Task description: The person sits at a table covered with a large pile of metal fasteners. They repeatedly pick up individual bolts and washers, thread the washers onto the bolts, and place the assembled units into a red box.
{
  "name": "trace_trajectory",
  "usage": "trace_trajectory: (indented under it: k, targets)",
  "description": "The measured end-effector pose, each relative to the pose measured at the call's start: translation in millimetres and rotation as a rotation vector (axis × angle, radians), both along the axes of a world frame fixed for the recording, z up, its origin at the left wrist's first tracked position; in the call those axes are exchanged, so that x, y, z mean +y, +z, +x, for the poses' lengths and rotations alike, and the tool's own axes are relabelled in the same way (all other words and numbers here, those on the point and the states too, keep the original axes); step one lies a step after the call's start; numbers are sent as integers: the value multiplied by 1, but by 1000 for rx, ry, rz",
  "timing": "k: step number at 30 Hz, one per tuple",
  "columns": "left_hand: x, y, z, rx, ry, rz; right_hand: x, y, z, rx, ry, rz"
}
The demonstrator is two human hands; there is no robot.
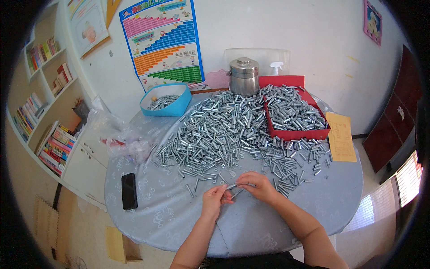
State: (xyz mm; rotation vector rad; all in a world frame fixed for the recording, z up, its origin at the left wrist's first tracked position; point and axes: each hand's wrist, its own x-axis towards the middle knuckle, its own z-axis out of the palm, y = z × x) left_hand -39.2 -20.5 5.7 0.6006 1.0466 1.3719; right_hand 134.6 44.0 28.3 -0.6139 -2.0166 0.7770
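My left hand point(213, 200) pinches one end of a thin metal bolt point(231, 186) above the near part of the table. The fingers of my right hand point(257, 185) close on the bolt's other end, so both hands meet over it. Another slim metal piece point(237, 194) shows just below, by my left fingers; whether it is held or lies on the cloth I cannot tell. Beyond my hands spreads a large heap of silvery bolts and sleeves point(210, 139), with a few small nuts or washers at its near edge.
A red box point(293, 135) full of metal pieces stands at the right, beside a yellow paper point(342, 139). Behind the heap are a steel pot point(244, 80) and a white spray bottle point(276, 67). On the left are a blue bin point(168, 110), plastic bags point(130, 143) and a black phone point(129, 191).
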Motion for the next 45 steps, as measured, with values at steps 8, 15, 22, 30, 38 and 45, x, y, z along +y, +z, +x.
trace_trajectory:
  k: [8,15,22,30,38,45]
  targets:
    - [-1,5,6,15,-6,49,-1,-2,7,-251,-153,-477]
    - [3,0,1,7,101,32,1,-8,7,-161,4,-570]
    - [3,-1,2,10,100,45,1,-12,6,-93,65,-659]
    - [2,8,9,119,51,93,1,-8,7,-77,-53,-702]
    - [0,12,15,163,15,240,7,0,8,180,39,-785]
    - [3,11,7,135,108,150,116,20,83,420,-680,-170]
